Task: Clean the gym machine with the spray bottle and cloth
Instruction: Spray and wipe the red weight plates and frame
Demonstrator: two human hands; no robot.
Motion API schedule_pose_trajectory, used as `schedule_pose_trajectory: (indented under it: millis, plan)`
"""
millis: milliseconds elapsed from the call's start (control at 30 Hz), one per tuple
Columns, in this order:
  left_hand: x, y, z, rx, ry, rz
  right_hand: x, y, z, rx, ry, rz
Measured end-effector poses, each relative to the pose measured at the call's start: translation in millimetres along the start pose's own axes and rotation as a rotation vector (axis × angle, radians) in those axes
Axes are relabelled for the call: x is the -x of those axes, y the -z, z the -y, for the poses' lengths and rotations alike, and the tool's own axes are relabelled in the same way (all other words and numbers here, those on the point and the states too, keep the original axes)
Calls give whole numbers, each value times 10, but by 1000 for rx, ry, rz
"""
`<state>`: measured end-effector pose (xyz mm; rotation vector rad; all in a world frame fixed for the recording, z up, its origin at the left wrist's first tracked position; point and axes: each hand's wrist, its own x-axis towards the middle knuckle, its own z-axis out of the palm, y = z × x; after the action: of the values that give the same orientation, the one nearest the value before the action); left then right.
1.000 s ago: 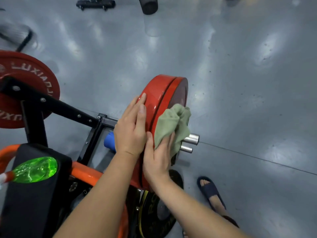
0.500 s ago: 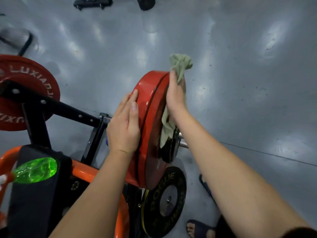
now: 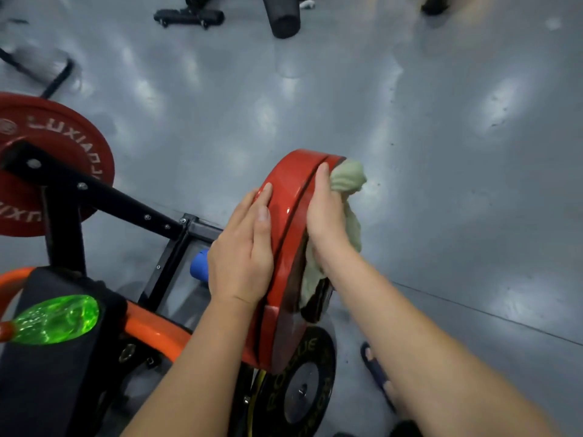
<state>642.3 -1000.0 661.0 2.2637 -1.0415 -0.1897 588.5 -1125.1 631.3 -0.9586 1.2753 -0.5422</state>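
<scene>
Wiping step: left grip (image 3: 243,247) flat, steadying round red weight plate (image 3: 284,197); right grip (image 3: 325,216) clutches pale green cloth (image 3: 348,178) on outer face. Next: sweep downward, firm.

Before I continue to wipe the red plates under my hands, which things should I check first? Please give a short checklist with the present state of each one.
1. Left hand lies flat on the red plates to steady them: ok.
2. Right hand holds the cloth against the outer face: ok.
3. Cloth is damp enough to clean: cannot tell.
4. Spray bottle is close by, lying on the black pad: ok.
5. Plates are secured on their sleeve: cannot tell, because the hub is hidden behind cloth and arm.
</scene>
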Motion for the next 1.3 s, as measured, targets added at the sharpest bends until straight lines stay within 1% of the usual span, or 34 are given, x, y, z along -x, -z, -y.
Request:
schedule_pose_trajectory:
  millis: [67, 133, 167, 233, 300, 400, 533, 667, 767, 900, 1033, 1167, 1200, 1267, 1300]
  plan:
    - [-2, 10, -4, 3, -1, 4, -308, 7, 202, 16, -90, 28]
    - [4, 20, -16, -11, 1, 11, -475, 5, 341, -47, -144, 48]
    - [10, 23, -23, -15, 3, 14, -521, 4, 394, -27, -127, 16]
    - [17, 22, -39, -3, 12, 14, -506, 6, 486, 145, -81, -79]
    - [16, 14, -36, 11, 30, 6, -490, 16, 496, 283, -51, -123]
    - [13, 4, -41, 24, 35, 0, -462, 39, 453, 344, -8, -126]
    - [4, -4, -40, 49, 44, -16, -348, -10, 465, 363, -1, -146]
    - [-5, -11, -36, 34, 39, -18, -187, -81, 325, 306, 74, -199]
    - [-13, -9, -10, 66, 31, -8, 72, -98, 217, 331, 131, -235]
    - [-21, -4, -1, 109, 20, 0, 490, -123, -26, 246, 336, -237]
    - [-19, 33, -8, 123, 8, -8, 922, -171, -465, 184, 503, -252]
    - [16, 62, -28, 135, 32, 13, 1191, -185, -1014, 191, 608, -203]
    - [-5, 61, -41, 125, 37, 17, 1241, -152, -1203, 209, 607, -160]
    - [-15, 49, -68, 92, 37, 11, 1338, 1, -1570, 185, 563, 4]
    - [-12, 39, -77, 85, 39, -1, 1331, 94, -1703, 170, 581, 79]
